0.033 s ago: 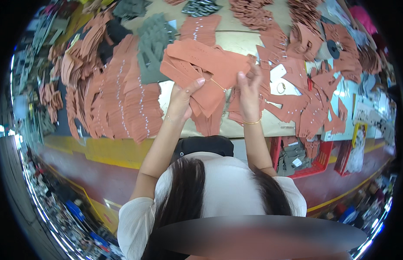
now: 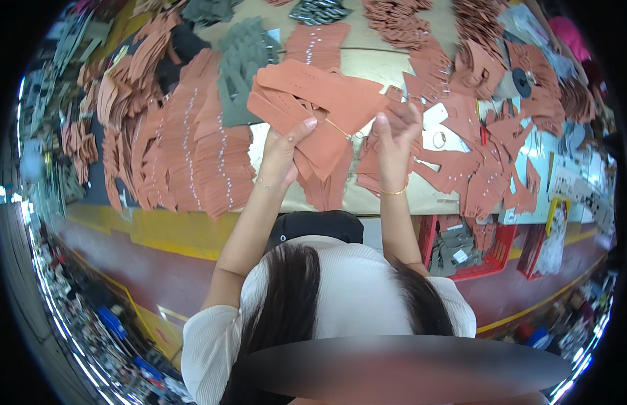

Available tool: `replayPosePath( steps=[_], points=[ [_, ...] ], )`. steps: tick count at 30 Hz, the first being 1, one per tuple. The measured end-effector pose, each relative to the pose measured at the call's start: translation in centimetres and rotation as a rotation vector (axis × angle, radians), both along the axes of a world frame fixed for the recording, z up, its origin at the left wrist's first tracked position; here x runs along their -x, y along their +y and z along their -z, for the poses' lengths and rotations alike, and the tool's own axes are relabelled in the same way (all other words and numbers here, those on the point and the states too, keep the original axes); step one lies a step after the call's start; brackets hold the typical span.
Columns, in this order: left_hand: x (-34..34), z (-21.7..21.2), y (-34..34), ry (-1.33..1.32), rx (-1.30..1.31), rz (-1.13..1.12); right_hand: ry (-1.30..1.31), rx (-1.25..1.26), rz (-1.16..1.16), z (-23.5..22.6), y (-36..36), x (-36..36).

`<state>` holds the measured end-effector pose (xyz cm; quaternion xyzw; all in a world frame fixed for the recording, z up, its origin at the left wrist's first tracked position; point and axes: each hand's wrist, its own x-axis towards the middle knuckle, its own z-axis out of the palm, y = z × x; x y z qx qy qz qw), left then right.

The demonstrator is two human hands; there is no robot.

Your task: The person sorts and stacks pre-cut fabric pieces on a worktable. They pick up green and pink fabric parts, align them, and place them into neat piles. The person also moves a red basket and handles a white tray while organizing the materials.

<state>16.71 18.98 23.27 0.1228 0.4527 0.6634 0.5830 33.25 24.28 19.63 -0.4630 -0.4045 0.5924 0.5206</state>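
Both hands clamped on a fanned bundle of brown leather straps (image 2: 313, 111) above the counter's (image 2: 367, 196) near edge: left hand (image 2: 283, 152) beneath, right hand (image 2: 397, 138) alongside.

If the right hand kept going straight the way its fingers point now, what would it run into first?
The right hand points up and away over the table. It already touches the held stack of orange-brown leather pieces; beyond its fingertips, probably the loose orange-brown pieces on the tabletop, though depth is unclear.

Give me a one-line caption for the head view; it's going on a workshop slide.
Both hands, left hand and right hand, hold a fanned stack of terracotta leather pieces above a worktable covered with similar cutouts.
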Motion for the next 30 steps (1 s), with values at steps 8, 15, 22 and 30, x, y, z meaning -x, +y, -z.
replayPosePath(
  steps=[8,15,22,30],
  points=[
    [1.7,-0.1,-3.4,0.251,-0.038,-0.180,-0.520,-0.431,-0.217,-1.4,-3.2,4.8],
    [4.0,-0.8,-6.4,0.158,-0.037,-0.202,-0.732,-0.745,-0.314,-2.7,-3.6,6.3],
    [5.7,-1.4,-7.9,-0.047,-0.022,-0.148,-0.932,-1.007,-0.350,-5.4,-2.9,5.9],
    [6.6,-2.5,-8.4,-0.158,-0.039,-0.101,-0.992,-1.092,-0.372,-7.0,-2.8,5.1]
  ],
)
